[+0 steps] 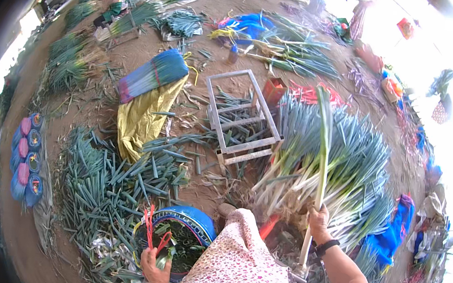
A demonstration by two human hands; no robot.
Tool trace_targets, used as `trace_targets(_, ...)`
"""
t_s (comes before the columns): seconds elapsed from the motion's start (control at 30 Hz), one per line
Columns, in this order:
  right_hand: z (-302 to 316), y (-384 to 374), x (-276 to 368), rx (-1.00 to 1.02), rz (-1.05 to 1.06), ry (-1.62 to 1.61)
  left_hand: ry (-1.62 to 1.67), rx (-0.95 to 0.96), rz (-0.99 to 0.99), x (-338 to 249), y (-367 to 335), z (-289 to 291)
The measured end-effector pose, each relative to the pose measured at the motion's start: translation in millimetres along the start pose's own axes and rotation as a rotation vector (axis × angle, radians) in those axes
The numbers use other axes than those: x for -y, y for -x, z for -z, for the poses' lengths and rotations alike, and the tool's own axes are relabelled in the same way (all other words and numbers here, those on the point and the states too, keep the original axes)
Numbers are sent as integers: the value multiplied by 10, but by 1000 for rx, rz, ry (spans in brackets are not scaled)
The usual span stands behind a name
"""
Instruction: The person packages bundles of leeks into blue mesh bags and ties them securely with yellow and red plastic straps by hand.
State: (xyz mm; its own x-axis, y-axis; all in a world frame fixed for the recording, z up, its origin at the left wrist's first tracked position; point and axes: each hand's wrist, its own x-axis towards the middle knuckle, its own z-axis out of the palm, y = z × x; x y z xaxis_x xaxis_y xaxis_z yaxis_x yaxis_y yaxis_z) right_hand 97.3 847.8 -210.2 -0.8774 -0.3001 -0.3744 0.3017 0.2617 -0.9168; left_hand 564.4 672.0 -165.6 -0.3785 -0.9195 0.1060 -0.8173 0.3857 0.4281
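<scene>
My right hand (317, 223) is closed around the pale stalk of a long green onion (323, 147), which stands nearly upright with its leaf end pointing away from me. Beside it on the right spreads a big pile of green onions (336, 159), white ends toward me. At the lower left, my left hand (154, 272) is closed at the rim of a blue tub (195, 219). Thin red strips (148, 226) rise from its fingers, and a pale green leaf scrap (167, 255) shows by the thumb. Dark green trimmings lie inside the tub.
A wooden stool frame (243, 115) stands ahead. Cut leaf tops (110, 178) heap at left, near a wrapped onion bundle (153, 74) on a yellow sack (145, 121). A blue bag (392, 233) lies at right. Another person (112, 3) sits far left among more onions.
</scene>
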Motion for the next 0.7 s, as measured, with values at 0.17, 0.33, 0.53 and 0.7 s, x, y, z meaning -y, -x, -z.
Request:
trace_targets(0.17,356,-620,-442,-364,351,494,-65,238,7,30,-92,120)
trace_targets(0.33,623,-1214,-279,-96,316,589,-111,366,29,-15,-242,222)
trace_targets(0.53,-1701,393,693,916,758,1097,-53,352,266,169,-228,390)
trace_targets(0.7,-3049,1798,643,1625,466,819,8,194,269,73,-143,313)
